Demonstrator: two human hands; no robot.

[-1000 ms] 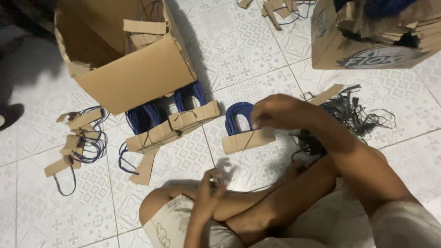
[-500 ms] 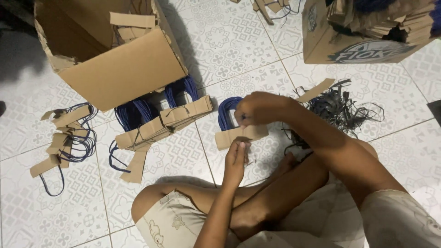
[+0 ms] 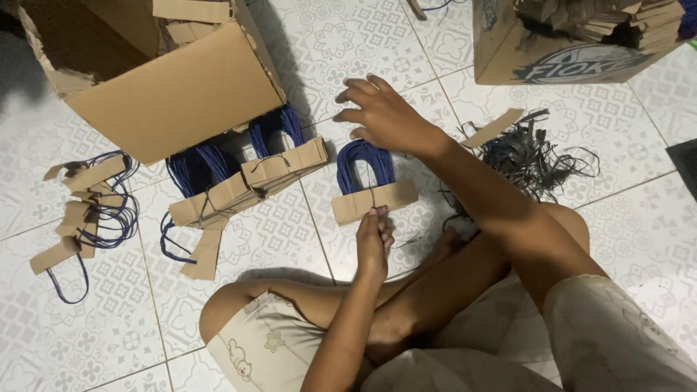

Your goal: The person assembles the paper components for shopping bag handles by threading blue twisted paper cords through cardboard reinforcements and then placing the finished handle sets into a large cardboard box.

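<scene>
On the floor, the left hand [image 3: 374,239] pinches the bundle's [image 3: 372,185] card edge; the right hand [image 3: 381,116] hovers open above its blue loops.

An open brown cardboard box [image 3: 174,87] lies far left on the patterned white tile floor [image 3: 632,239]; a tangle of dark strings [image 3: 534,156] sits right.

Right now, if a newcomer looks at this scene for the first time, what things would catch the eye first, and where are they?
First comes the bundle of blue cord loops banded with a brown cardboard strip, on the white patterned tiled floor at centre; the left hand pinches its lower edge while the right hand spreads open above it. To the left lie more such bundles beside a large open cardboard box. A tangle of dark strands sits at right.
</scene>
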